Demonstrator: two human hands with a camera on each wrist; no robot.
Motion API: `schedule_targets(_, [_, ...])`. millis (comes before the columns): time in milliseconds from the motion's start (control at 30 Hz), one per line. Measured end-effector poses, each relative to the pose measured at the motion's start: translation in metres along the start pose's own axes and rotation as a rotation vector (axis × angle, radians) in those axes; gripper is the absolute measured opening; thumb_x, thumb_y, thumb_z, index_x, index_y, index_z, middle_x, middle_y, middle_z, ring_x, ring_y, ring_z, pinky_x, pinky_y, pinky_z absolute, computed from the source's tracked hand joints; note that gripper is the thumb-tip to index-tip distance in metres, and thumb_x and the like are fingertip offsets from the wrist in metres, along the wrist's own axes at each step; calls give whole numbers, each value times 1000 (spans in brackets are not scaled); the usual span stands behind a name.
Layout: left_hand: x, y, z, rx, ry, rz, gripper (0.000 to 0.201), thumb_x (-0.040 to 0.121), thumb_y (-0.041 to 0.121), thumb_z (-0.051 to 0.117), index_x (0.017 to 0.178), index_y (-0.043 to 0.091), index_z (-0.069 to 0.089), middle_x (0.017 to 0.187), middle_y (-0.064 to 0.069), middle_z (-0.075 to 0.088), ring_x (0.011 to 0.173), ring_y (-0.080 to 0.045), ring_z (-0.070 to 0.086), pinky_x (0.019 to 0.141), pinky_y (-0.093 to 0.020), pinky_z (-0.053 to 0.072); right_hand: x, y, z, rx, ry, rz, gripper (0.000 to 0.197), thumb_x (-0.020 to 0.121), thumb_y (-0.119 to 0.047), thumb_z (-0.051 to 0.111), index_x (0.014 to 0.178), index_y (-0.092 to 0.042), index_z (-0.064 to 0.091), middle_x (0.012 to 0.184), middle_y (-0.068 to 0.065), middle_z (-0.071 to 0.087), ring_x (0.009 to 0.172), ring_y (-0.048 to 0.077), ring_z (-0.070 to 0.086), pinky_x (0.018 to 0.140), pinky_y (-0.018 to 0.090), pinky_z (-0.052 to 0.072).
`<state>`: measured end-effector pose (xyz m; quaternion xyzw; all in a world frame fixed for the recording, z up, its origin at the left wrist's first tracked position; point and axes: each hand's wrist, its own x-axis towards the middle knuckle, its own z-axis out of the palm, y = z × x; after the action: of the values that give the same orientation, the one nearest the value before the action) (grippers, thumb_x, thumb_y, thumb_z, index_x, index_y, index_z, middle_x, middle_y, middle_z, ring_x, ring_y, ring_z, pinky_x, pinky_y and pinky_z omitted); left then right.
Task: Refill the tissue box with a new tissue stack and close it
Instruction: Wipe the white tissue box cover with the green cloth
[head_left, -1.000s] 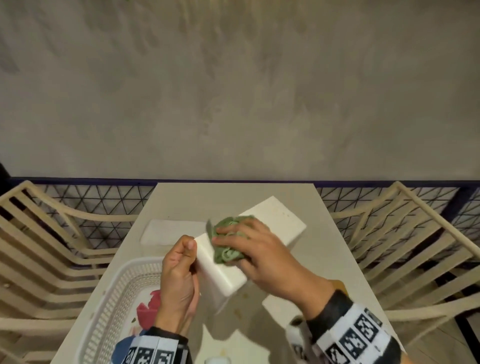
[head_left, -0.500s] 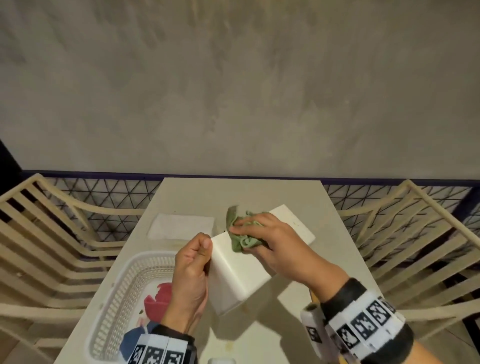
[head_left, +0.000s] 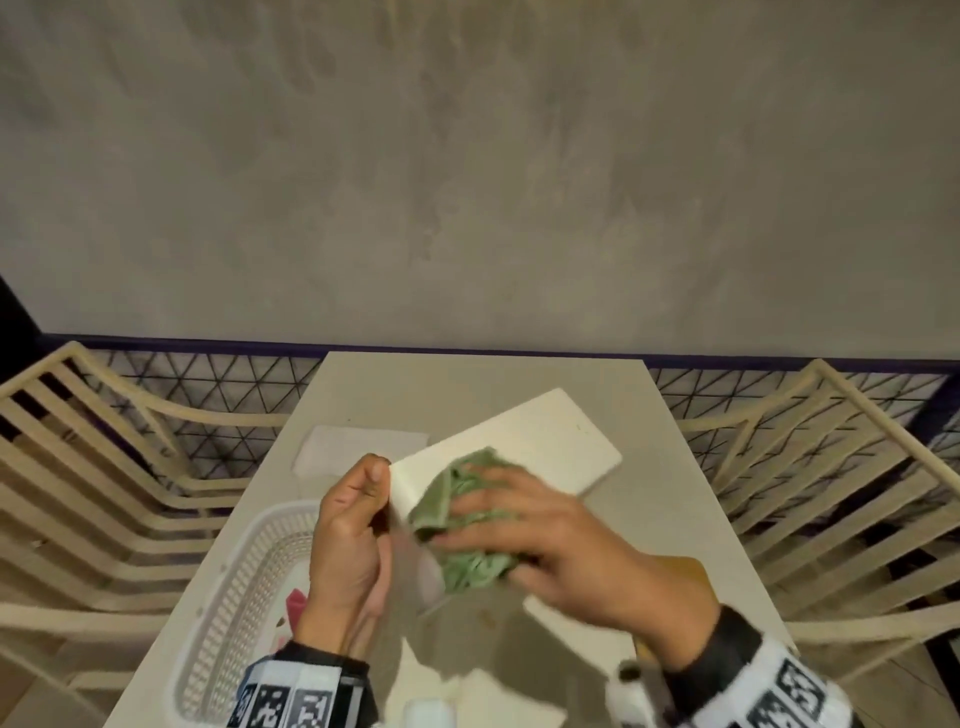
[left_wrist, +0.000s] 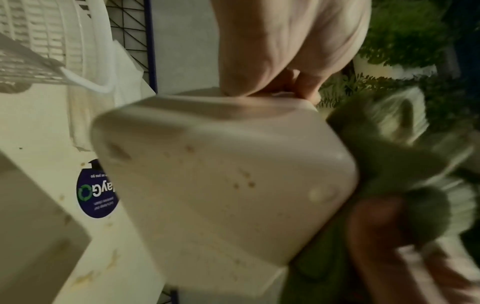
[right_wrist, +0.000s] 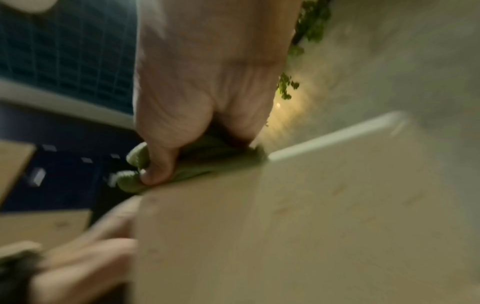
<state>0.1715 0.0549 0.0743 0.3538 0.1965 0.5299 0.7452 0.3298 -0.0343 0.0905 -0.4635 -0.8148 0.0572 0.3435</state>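
A white tissue box is held tilted above the table, its near end raised. My left hand grips its near left corner, thumb on the edge; the left wrist view shows the box's speckled end face. My right hand presses a crumpled green cloth onto the box's top near its near end. In the right wrist view the thumb curls round the cloth against the box. A flat white tissue stack lies on the table behind my left hand.
A white slotted basket holding red and blue items stands at the table's front left. A brown board and a white slab lie under my right forearm. Cream slatted chairs flank the table on both sides.
My right hand has slid the green cloth along the box top toward its near end. My left hand keeps its grip on the box, which now lies flatter.
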Motion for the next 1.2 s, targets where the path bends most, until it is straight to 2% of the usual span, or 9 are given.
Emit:
schedule_targets(100, [-4,-9,-1,50,47,23,33,83,15,48,51,17,55,53,3,56,52,-7,54,49,-14,48,10,20,-15,-43,99,204,37,80,-27,55,113,-16,68,113,5,67,112,26,54,99,49,42])
schedule_targets(233, [-3,-9,2,-28,19,42,24,80,6,51,57,10,56,52,-2,62,49,-11,61,48,-17,52,10,-9,8,-52,27,-2,30,83,-20,63,113,-19,68,121,0,64,120,25,50,104,45,38])
schedule_targets(433, [-7,-14,1,93,-9,49,35,63,38,80,56,17,53,55,4,53,58,-10,51,52,-17,46,10,25,-26,-65,119,242,35,77,-24,64,111,-18,69,121,1,65,114,25,53,99,48,41])
schedule_targets(600, [-4,-2,-4,16,-44,81,28,58,39,79,58,17,61,58,3,61,57,-8,59,56,-19,53,4,6,-17,-13,-22,28,33,82,-21,56,112,-18,69,124,1,63,124,20,47,109,39,31])
schedule_targets(733, [-9,-7,-5,113,-8,111,28,78,29,67,56,17,55,53,6,54,54,-7,54,50,-16,46,17,31,-35,-45,85,297,37,75,-23,60,110,-17,71,123,2,64,118,18,49,104,43,36])
schedule_targets(800, [-5,-5,-8,60,60,116,28,85,19,54,57,16,55,53,4,57,54,-10,55,49,-19,50,26,12,-15,-62,62,211,36,76,-25,56,108,-16,71,121,3,65,117,22,50,106,42,35])
schedule_targets(967, [-6,7,-19,75,10,100,41,46,46,86,60,18,59,57,5,57,57,-9,55,54,-21,48,-6,19,-18,-21,-35,96,32,85,-15,55,112,-21,69,120,1,65,128,24,44,109,46,31])
schedule_targets(1067, [-6,4,-15,89,36,141,31,58,40,82,59,18,59,57,5,60,57,-9,58,53,-19,51,14,20,-21,-85,76,208,43,73,-5,63,112,-21,69,114,0,67,120,28,48,101,51,40])
schedule_targets(1200, [0,9,-13,-38,96,163,16,71,27,64,57,19,64,56,6,63,55,-10,60,56,-26,53,11,-14,4,-63,-49,-71,32,84,-16,56,113,-20,68,123,-1,63,130,24,41,109,46,29])
